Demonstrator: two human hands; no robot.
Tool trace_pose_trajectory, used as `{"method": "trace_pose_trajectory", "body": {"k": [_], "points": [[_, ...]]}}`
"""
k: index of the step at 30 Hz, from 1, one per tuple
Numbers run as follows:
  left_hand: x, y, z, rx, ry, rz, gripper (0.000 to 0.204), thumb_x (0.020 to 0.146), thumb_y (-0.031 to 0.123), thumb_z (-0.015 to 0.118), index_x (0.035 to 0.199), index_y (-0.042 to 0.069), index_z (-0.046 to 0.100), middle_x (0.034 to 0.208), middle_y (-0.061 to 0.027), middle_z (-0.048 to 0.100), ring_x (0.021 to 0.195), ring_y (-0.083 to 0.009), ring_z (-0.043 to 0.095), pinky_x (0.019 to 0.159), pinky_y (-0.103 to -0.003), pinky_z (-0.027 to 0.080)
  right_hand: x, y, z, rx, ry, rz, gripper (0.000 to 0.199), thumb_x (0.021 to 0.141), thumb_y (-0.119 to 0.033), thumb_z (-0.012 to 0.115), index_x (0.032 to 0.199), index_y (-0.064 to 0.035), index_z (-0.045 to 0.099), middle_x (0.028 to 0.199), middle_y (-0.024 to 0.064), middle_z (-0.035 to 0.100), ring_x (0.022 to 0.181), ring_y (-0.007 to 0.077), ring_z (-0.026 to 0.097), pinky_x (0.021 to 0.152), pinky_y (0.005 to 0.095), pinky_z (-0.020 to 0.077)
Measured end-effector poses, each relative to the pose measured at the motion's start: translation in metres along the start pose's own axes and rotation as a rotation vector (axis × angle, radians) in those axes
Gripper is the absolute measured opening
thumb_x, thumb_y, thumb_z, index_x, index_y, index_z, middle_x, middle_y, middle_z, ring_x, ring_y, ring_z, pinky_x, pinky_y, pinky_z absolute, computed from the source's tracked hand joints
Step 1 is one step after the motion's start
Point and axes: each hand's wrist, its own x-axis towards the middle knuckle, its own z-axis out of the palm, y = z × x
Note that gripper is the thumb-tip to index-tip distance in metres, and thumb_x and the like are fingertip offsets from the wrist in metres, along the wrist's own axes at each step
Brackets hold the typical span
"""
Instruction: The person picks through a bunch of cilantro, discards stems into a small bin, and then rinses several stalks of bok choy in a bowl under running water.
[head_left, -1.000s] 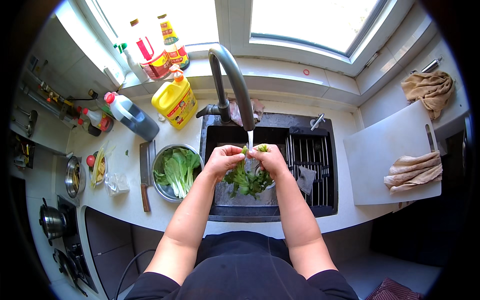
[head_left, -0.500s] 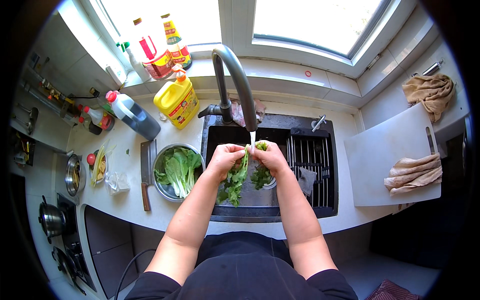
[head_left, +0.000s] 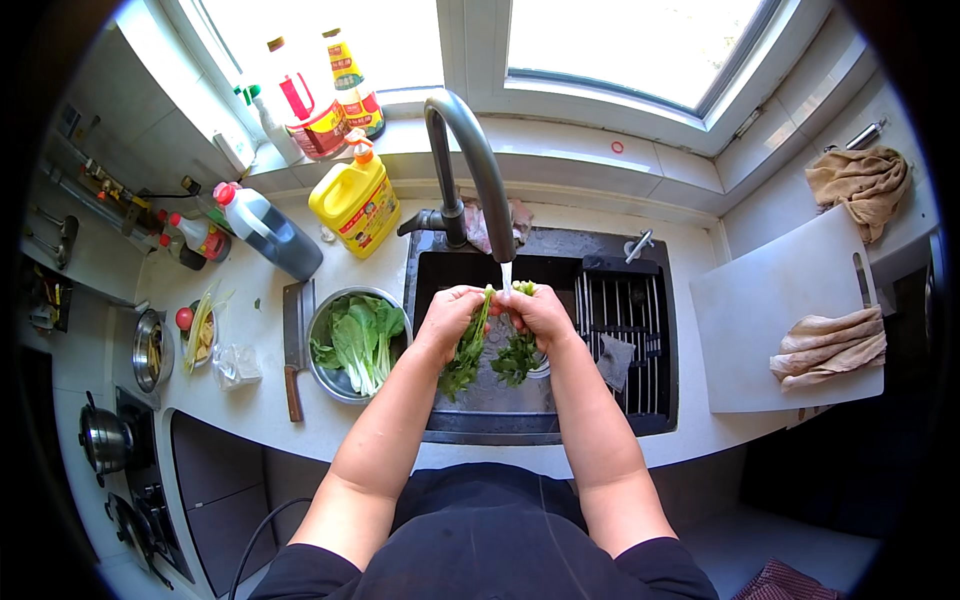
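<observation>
Over the dark sink (head_left: 650,420), my left hand (head_left: 447,318) and my right hand (head_left: 540,315) each grip the stem end of a bunch of leafy greens (head_left: 490,355). The leaves hang down in two clumps between my wrists. A thin stream of water falls from the grey curved faucet (head_left: 475,165) onto the stems between my thumbs. To the left of the sink stands a metal bowl (head_left: 355,345) with more green leaves in it.
A cleaver (head_left: 293,350) lies left of the bowl. A yellow jug (head_left: 355,200), a dark bottle (head_left: 268,232) and other bottles stand behind. A white cutting board (head_left: 770,320) with a folded cloth (head_left: 828,345) lies to the right. Pots sit at far left.
The greens were one clump low in the sink; I have lifted them under the running water and pulled them apart into two hanging bunches.
</observation>
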Motion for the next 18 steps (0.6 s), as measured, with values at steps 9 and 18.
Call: {"method": "trace_pose_trajectory", "body": {"k": [9,18], "points": [[-0.011,0.006,-0.009,0.21,-0.151,0.044,0.027,0.07,0.007,0.073,0.093,-0.003,0.063,0.079,-0.0058,0.065,0.061,-0.0071,0.054,0.049,-0.021,0.039,-0.001,0.001,-0.004,-0.054,-0.137,0.07,0.014,0.075,-0.016,0.064,0.071,-0.0026,0.062,0.053,0.001,0.052,0.04,0.0071,0.041,0.037,0.0214,0.0284],[-0.004,0.005,-0.007,0.241,-0.18,0.001,0.028,0.07,0.004,0.073,0.095,-0.004,0.063,0.079,-0.0043,0.065,0.06,-0.0059,0.055,0.049,-0.019,0.04,0.003,0.009,-0.007,-0.102,-0.095,0.003,0.014,0.074,-0.015,0.063,0.069,-0.002,0.063,0.053,0.0015,0.052,0.038,0.0065,0.039,0.036,0.0214,0.0274]]}}
